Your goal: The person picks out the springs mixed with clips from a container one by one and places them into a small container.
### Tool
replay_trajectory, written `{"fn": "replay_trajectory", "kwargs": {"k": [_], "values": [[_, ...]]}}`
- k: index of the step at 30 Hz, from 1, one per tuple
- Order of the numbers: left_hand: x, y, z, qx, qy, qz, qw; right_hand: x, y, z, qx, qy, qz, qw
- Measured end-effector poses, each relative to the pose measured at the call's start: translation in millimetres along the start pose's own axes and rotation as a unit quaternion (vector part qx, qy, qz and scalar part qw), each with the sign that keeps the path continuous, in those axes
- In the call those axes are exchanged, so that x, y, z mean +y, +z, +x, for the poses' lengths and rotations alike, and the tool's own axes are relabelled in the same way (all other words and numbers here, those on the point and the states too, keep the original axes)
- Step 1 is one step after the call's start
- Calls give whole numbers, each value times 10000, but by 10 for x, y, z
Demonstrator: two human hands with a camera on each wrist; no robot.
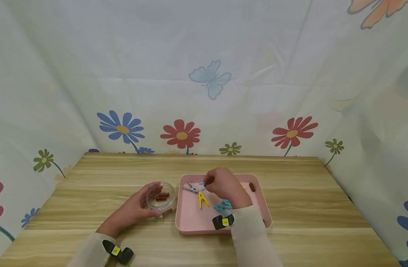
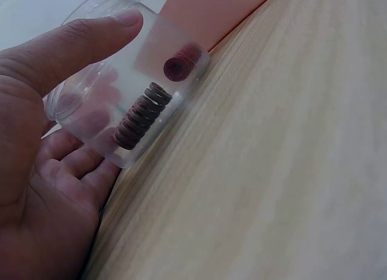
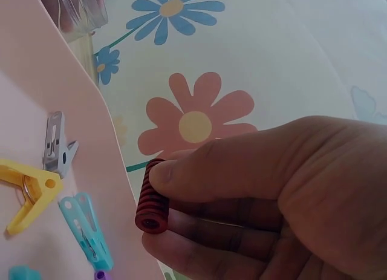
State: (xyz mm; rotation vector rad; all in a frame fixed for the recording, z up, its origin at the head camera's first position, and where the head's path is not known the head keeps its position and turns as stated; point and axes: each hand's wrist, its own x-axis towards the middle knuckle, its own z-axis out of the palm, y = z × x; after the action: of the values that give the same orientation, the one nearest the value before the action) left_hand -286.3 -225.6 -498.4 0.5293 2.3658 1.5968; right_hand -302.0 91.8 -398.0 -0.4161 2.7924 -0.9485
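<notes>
Fingers [image 3: 181,247] of the right hand [image 1: 224,185], barely parted, pinch a red spring [image 3: 152,198]; I see it above the tray [image 1: 190,220], toward the far edge. My left hand [image 1: 133,205] curls round a jar [image 2: 133,62] beside the tray's left edge, a brown spring [image 2: 143,117] and another red spring [image 2: 181,63] inside. A gray peg [image 1: 191,188] lies near the tray's far-left corner.

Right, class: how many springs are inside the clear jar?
2, both near the base of the clear jar: a red spring, end-on in the left wrist view, and a brown spring, side-on beside it. The left hand covers part of the jar, possibly hiding others.
</notes>
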Motion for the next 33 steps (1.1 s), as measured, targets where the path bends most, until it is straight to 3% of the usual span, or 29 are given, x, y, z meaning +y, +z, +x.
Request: {"fn": "replay_trajectory", "kwargs": {"k": [33], "values": [[-37, 1, 17, 31, -6, -30, 10000, -135, 46, -36, -2, -248, -240, 9994]]}}
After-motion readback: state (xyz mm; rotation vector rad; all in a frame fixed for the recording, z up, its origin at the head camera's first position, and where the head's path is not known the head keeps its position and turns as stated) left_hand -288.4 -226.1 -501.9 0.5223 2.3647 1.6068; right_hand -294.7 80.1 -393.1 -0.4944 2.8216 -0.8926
